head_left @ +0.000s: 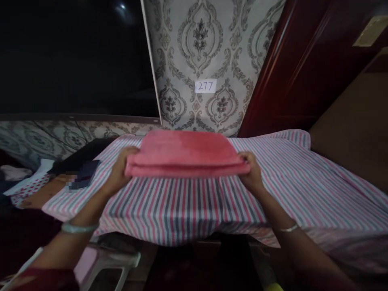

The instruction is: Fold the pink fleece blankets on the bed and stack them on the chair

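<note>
A folded pink-red towel (188, 151) stretches between my two hands, over a table spread with a striped cloth (182, 202). My left hand (121, 167) grips the towel's left end, fingers closed round its edge. At the right end, my right hand (251, 171) is closed on the near corner, with the thumb side on top. The front edge of the towel shows stacked layers and looks slightly blurred. Whether its underside touches the cloth I cannot tell.
A large dark television (75, 60) stands behind on the left. Patterned wallpaper bears a paper label (205, 85) reading 277. Dark red wooden panelling (285, 64) rises at the right. A dark flat item (87, 173) lies at the table's left, and a plastic stool (112, 262) stands below.
</note>
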Action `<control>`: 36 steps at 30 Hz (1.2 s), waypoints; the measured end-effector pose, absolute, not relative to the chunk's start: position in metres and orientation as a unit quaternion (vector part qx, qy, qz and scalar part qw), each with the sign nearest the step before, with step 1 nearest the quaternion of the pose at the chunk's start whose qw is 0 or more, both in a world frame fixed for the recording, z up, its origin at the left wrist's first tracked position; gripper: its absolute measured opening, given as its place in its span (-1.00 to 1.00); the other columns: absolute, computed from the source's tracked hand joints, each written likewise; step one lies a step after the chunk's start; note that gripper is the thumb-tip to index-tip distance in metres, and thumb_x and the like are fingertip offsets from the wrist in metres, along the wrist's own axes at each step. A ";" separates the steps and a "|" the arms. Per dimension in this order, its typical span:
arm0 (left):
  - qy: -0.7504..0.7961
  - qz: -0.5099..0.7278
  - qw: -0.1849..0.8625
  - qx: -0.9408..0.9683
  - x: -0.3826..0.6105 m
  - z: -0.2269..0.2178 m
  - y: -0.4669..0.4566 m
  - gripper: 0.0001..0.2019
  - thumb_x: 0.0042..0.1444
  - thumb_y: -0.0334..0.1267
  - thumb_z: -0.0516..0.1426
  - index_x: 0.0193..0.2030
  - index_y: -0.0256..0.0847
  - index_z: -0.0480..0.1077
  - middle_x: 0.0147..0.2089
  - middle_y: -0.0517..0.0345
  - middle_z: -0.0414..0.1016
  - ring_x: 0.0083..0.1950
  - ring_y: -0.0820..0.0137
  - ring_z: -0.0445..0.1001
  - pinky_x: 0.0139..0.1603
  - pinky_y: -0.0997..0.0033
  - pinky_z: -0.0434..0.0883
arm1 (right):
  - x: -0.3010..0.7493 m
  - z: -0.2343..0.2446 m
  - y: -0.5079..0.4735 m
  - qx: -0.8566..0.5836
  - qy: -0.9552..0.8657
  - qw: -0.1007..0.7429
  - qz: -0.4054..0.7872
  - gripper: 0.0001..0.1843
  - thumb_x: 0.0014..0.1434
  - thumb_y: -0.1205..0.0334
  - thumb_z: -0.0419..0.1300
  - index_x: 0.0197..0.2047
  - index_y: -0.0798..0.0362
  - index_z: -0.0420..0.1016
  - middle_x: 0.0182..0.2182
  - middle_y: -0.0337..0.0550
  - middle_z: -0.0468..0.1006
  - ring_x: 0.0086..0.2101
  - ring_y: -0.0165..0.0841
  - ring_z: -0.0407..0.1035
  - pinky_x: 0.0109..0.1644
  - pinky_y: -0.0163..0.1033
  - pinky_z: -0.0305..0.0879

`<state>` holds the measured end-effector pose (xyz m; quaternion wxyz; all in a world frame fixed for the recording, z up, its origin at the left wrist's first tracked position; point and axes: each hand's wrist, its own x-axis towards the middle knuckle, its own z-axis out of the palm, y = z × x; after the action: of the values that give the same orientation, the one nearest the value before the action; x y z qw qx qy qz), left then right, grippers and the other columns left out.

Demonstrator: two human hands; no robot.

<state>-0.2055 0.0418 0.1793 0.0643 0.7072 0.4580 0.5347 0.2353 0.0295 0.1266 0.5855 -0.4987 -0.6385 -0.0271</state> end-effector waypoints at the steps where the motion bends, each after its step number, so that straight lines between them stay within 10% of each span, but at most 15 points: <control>1: 0.437 0.501 0.060 0.745 -0.212 0.146 0.034 -0.47 -0.11 0.20 0.26 -0.16 -0.20 0.41 -0.04 -0.04 0.55 0.07 0.14 0.50 0.23 0.00 0.44 | 0.238 0.095 0.017 -0.506 -0.666 0.548 -0.008 -0.78 0.07 0.20 0.16 -0.16 -0.02 0.41 -0.19 -0.08 0.55 -0.14 -0.17 0.43 0.03 -0.02 0.39; 6: 0.522 0.351 0.148 0.763 -0.241 0.027 -0.001 -0.59 0.02 -0.10 0.03 -0.02 -0.11 0.49 0.08 -0.06 0.59 0.13 0.18 0.55 0.22 0.14 0.47 | 0.253 -0.004 -0.030 -0.473 -0.749 0.448 0.120 -0.62 0.01 0.23 0.10 -0.06 -0.03 0.48 -0.09 -0.04 0.58 -0.06 -0.11 0.48 0.07 0.07 0.42; 14: 0.587 0.379 0.010 0.715 -0.186 0.060 -0.017 -0.42 0.23 0.01 0.01 0.32 -0.22 0.34 0.38 -0.16 0.37 0.44 0.04 0.27 0.43 -0.10 0.23 | 0.230 0.014 -0.036 -0.576 -0.627 0.498 0.163 -0.37 0.32 -0.05 0.06 0.37 0.00 0.28 0.25 0.13 0.44 0.16 -0.10 0.41 0.13 0.11 0.43; 22: 0.559 0.336 0.021 0.757 -0.162 0.022 -0.024 -0.51 0.35 -0.05 -0.08 0.26 -0.20 0.40 0.43 -0.13 0.30 0.52 0.06 0.12 0.51 -0.05 0.14 | 0.210 -0.006 -0.052 -0.588 -0.635 0.474 0.163 -0.47 0.32 -0.10 0.03 0.20 -0.05 0.53 0.15 0.03 0.56 0.19 -0.04 0.40 0.31 0.17 0.27; 32: 0.665 0.548 0.224 0.455 -0.174 0.027 -0.043 -0.50 0.01 0.20 0.21 -0.14 -0.21 0.44 -0.31 0.16 0.47 -0.29 0.35 0.44 -0.21 0.33 0.45 | 0.218 0.003 -0.060 -0.593 -0.519 0.577 0.217 -0.51 0.17 -0.20 0.16 -0.09 0.05 0.54 -0.14 0.00 0.60 -0.15 -0.18 0.48 -0.04 -0.08 0.43; 36: 0.637 0.572 0.285 0.430 -0.175 0.033 -0.041 -0.50 -0.11 0.16 0.29 -0.17 -0.18 0.45 -0.27 0.17 0.49 -0.26 0.37 0.43 -0.18 0.36 0.42 | 0.220 0.003 -0.059 -0.590 -0.514 0.583 0.219 -0.49 0.15 -0.25 0.18 -0.13 0.04 0.55 -0.16 -0.02 0.57 -0.19 -0.22 0.46 -0.07 -0.11 0.41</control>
<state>-0.1755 -0.0409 0.0328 0.2853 0.4300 0.6373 0.5724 0.2201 -0.0593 0.0027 0.5826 -0.5899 -0.5143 0.2192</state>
